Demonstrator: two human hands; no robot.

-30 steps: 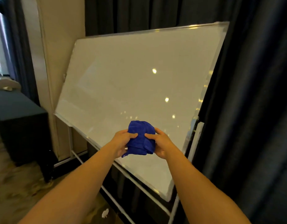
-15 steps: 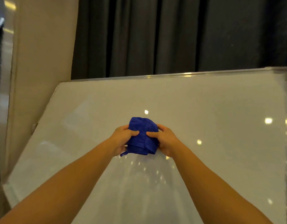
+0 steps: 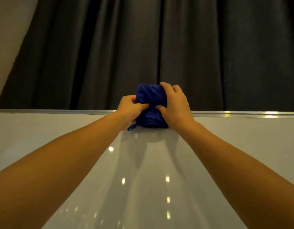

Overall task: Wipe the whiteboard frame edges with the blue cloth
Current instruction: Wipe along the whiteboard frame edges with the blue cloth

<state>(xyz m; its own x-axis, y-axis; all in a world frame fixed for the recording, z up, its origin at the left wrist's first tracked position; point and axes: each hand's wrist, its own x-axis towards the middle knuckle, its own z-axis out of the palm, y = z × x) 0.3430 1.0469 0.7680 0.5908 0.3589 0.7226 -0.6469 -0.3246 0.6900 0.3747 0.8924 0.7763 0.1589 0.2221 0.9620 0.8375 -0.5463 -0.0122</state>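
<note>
Both hands grip 1 bunched blue cloth point(image 3: 150, 103) at the top edge of the whiteboard point(image 3: 60, 129). Left hand point(image 3: 130, 107) closed on the cloth's left side, thumb pressed into the fabric near the middle, fingers curled round the far side. Right hand point(image 3: 175, 103) closed on the right side, thumb pressed in next to the left thumb, fingers wrapped over the top of the bundle. The 2 thumbs nearly touch, cloth squeezed between the hands.

Cloth sits right at the top frame edge point(image 3: 242, 113), a silver metal strip running left to right across the view; the bundle covers the strip where the hands are. Upper part of the cloth shows against the curtain, lower part against the board surface. Cannot tell whether it presses on the frame or is held just in front of it. Small loop tag point(image 3: 131, 128) hangs from the cloth's lower left corner, over the board.

Both forearms bare, reaching up from the bottom corners and converging at the cloth. Board surface glossy, with shadows of the arms and several small light reflections point(image 3: 111, 148). Dark pleated curtain point(image 3: 143, 47) behind the board fills the upper view; pale wall point(image 3: 9, 30) at upper left.
</note>
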